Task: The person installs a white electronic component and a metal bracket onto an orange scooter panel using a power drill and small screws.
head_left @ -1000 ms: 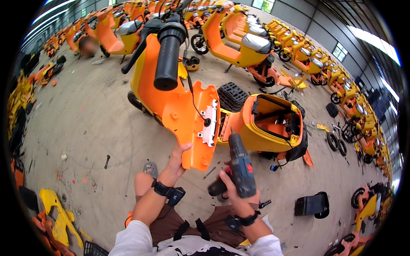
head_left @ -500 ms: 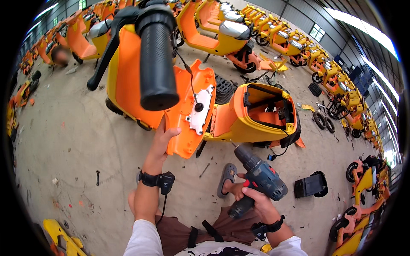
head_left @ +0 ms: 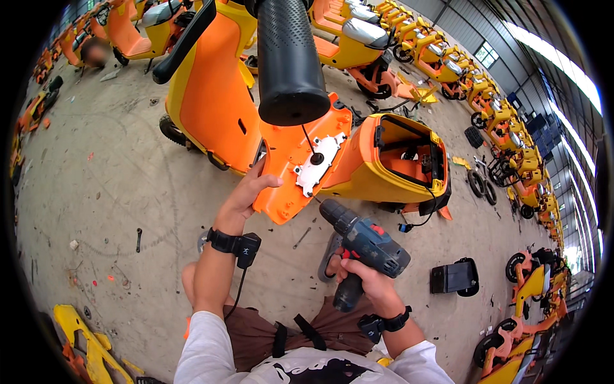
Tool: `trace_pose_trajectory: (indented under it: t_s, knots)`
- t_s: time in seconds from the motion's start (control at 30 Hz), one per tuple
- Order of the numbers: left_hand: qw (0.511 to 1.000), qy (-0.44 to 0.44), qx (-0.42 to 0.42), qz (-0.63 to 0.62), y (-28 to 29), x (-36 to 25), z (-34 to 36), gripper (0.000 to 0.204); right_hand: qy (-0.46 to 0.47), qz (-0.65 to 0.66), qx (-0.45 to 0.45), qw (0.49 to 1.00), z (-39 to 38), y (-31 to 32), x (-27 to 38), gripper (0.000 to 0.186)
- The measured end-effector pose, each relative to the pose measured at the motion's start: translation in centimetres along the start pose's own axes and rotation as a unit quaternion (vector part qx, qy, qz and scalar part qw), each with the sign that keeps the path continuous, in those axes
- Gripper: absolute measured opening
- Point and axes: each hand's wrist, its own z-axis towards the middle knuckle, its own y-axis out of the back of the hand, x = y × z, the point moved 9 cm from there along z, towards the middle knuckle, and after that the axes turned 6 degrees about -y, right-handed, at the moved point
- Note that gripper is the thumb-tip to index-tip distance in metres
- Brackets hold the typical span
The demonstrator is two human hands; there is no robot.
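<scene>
My left hand (head_left: 246,195) grips the near left edge of an orange plastic panel (head_left: 280,203), thumb on its inner face. A white plate-like part (head_left: 322,168) is attached to that face, and a black cable runs up from its round black plug. In my right hand (head_left: 363,280) is a dark cordless drill (head_left: 372,242), held by the handle. The drill's bit points up and left, near the panel's lower right edge; whether they touch I cannot tell. Above the panel looms the scooter's black handlebar grip (head_left: 291,70), with a brake lever (head_left: 185,41) beside it.
The yellow-orange scooter (head_left: 358,190) has an open seat compartment and a dangling connector (head_left: 404,227). On the floor lie a black bin (head_left: 453,278), tyres (head_left: 481,185), a wrench (head_left: 139,240) and yellow frame pieces (head_left: 86,342). Rows of scooters stand behind and at right.
The view has shifted, so the handlebar grip looks larger and farther right. The drill has come left and up, closer to the panel. Both hands keep their holds.
</scene>
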Motion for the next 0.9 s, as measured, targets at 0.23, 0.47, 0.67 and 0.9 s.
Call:
trace_pose_trajectory:
  t_s: [0.23, 0.47, 0.67, 0.9]
  knots:
    - [0.999, -0.019, 0.005, 0.034, -0.9, -0.6, -0.2, 0.088, 0.013, -0.011, 0.021, 1.0, 0.2, 0.3, -0.9, 0.026]
    - [0.995, -0.056, 0.008, 0.086, -1.1, -1.7, -0.6, 0.096, -0.001, -0.122, 0.022, 0.992, 0.4, 1.3, -0.4, 0.02]
    - [0.995, -0.057, 0.009, 0.079, 0.2, -1.4, -0.7, 0.103, -0.025, -0.072, 0.052, 0.996, 0.2, 1.4, 0.5, 0.018]
    - [0.992, -0.079, -0.026, 0.089, 1.0, -1.5, -1.0, 0.097, -0.024, -0.044, 0.035, 0.998, -0.3, 1.0, 1.2, 0.021]
